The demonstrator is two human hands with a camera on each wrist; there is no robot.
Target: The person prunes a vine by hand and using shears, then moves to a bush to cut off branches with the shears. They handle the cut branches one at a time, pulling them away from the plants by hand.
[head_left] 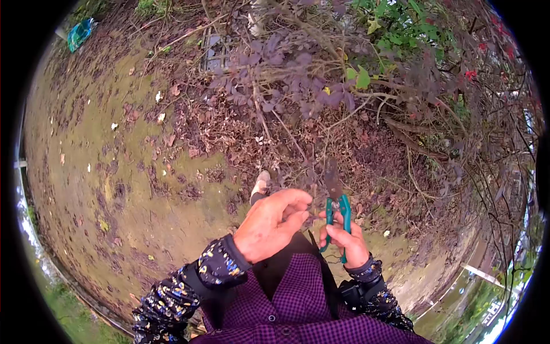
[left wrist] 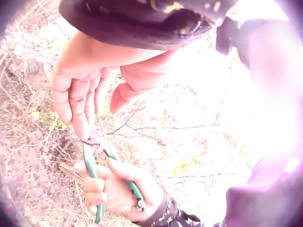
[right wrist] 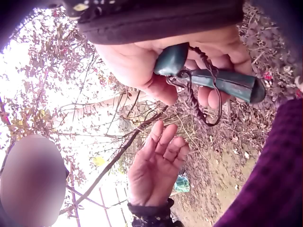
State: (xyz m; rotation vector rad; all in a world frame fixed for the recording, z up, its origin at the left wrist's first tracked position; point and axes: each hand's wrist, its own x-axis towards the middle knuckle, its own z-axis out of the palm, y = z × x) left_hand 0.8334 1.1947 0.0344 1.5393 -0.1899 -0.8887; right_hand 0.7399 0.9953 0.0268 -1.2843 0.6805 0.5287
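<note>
My right hand (head_left: pixel 352 242) grips a pair of pruning shears (head_left: pixel 346 212) by the teal-green handles, with the dark blades pointing away from me. The handles stand spread apart in the left wrist view. A twisted dark cord loop (right wrist: pixel 218 101) hangs from the handle ends. To the left of the shears is my left hand (head_left: pixel 269 225), its fingers loosely bent and nothing between them. In the right wrist view the left palm (right wrist: pixel 154 177) shows bare, apart from the shears.
A purple-leaved shrub (head_left: pixel 275 54) and bare branches (head_left: pixel 412 97) spread ahead and to the right. Dry leaves (head_left: pixel 223 126) and mossy soil (head_left: pixel 132 189) cover the ground. A shoe (head_left: pixel 261 182) stands just beyond the left hand. A green-blue bag (head_left: pixel 80 35) lies far left.
</note>
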